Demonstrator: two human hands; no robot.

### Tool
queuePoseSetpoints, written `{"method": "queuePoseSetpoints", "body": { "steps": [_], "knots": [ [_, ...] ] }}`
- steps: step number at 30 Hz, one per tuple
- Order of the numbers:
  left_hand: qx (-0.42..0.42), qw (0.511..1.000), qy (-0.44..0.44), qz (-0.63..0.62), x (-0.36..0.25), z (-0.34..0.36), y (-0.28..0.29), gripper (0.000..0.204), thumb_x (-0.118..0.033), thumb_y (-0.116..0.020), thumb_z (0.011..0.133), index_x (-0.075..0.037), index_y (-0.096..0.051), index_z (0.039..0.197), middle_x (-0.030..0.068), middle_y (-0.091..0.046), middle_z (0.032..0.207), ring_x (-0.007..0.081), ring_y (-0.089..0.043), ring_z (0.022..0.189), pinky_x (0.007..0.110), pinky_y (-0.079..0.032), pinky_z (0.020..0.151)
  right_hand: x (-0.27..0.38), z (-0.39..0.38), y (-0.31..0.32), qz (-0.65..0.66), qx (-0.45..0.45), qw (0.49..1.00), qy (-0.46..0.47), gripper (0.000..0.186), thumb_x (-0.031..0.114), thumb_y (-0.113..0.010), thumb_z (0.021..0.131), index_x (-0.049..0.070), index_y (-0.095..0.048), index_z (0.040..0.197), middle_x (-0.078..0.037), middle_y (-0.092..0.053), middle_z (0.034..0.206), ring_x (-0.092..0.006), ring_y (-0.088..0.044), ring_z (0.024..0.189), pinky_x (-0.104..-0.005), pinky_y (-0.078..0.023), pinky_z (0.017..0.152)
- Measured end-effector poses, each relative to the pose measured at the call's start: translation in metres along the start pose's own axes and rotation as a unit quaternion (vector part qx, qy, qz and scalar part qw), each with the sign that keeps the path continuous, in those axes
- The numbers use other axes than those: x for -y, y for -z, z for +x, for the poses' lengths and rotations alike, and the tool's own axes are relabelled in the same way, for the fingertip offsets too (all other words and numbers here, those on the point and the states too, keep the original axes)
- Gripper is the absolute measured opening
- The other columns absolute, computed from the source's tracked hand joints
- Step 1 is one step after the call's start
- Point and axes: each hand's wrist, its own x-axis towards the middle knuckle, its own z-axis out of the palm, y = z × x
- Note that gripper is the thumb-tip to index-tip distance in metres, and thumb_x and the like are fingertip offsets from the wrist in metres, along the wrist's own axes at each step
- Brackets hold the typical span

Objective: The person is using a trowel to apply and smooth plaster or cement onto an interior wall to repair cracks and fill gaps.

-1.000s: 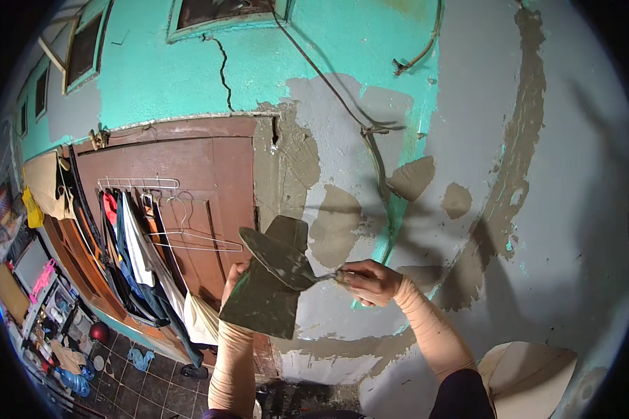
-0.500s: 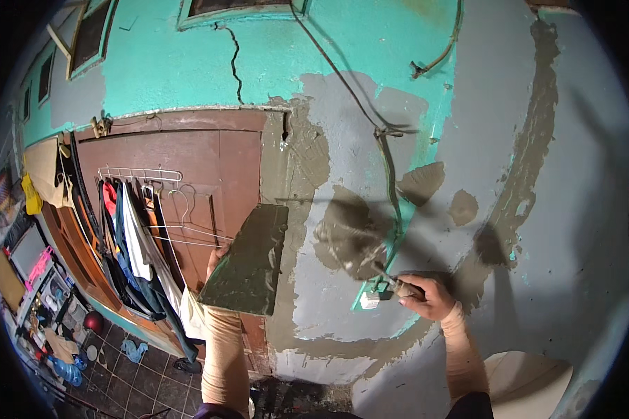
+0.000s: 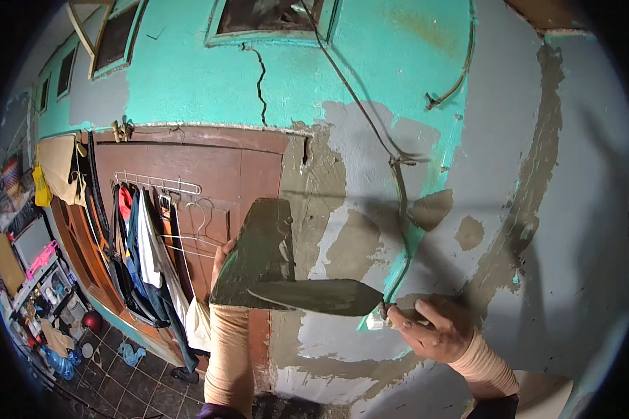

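My left hand grips a dark, flat mortar board from behind; only its fingers show at the board's left edge. A ridge of wet mortar lies along the board's right side. In my right hand is the handle of a pointed trowel. Its long blade, smeared grey, points left and overlaps the board's lower part; contact between them cannot be made out. Behind the trowel, the grey wall carries a fresh mortar patch, with smaller patches farther right.
A cable hangs down the wall to a small white box behind the trowel's neck. Clothes on hangers cover part of the brown door at left. A crack runs down the green wall. Shelves with household items stand far left.
The trowel has come away from the wall patch and swung left across the board. My right hand is lower and turned. The view has shifted, and the wall patch looks smoother.
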Motion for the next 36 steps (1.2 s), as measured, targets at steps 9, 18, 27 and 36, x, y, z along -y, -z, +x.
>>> {"method": "queuePoseSetpoints", "body": {
  "steps": [9,18,27,36],
  "knots": [
    [0.025,0.984,0.121,-0.125,0.007,0.057,-0.035,0.016,-0.018,-0.041,0.099,-0.008,-0.055,0.100,0.0109,-0.065,0.104,0.0260,-0.062,0.099,0.039,-0.051,0.089,-0.027,0.026,0.002,-0.041,0.016,0.998,-0.050,0.033,0.010,-0.069,0.077,0.016,-0.067,0.109,-0.004,-0.046,0.073,-0.0197,-0.053,0.058,-0.0313,-0.046,0.052],
    [0.072,0.971,0.136,-0.184,0.009,0.073,-0.048,0.020,-0.022,-0.048,0.096,-0.009,-0.062,0.093,0.0120,-0.069,0.103,0.0296,-0.065,0.092,0.040,-0.051,0.088,-0.066,0.054,-0.028,-0.028,0.034,0.995,-0.089,0.038,0.013,-0.067,0.078,0.018,-0.064,0.116,-0.008,-0.056,0.081,-0.0279,-0.059,0.061,-0.0380,-0.050,0.053],
    [0.045,0.974,0.139,-0.171,-0.002,0.074,-0.056,0.022,-0.021,-0.048,0.095,-0.007,-0.064,0.098,0.0098,-0.070,0.095,0.0269,-0.066,0.091,0.039,-0.052,0.085,-0.112,0.070,-0.109,0.053,0.050,0.990,-0.122,0.041,0.011,-0.063,0.079,0.017,-0.062,0.120,-0.014,-0.062,0.092,-0.0331,-0.062,0.073,-0.0406,-0.054,0.063],
    [0.070,0.988,0.096,-0.095,-0.001,0.096,-0.061,0.019,-0.021,-0.046,0.098,-0.010,-0.061,0.100,0.0077,-0.068,0.102,0.0255,-0.065,0.093,0.039,-0.052,0.085,-0.155,0.083,-0.163,0.017,-0.038,0.997,-0.063,0.040,0.012,-0.060,0.083,0.011,-0.060,0.122,-0.015,-0.066,0.103,-0.0389,-0.061,0.096,-0.0474,-0.051,0.080]
  ]
}}
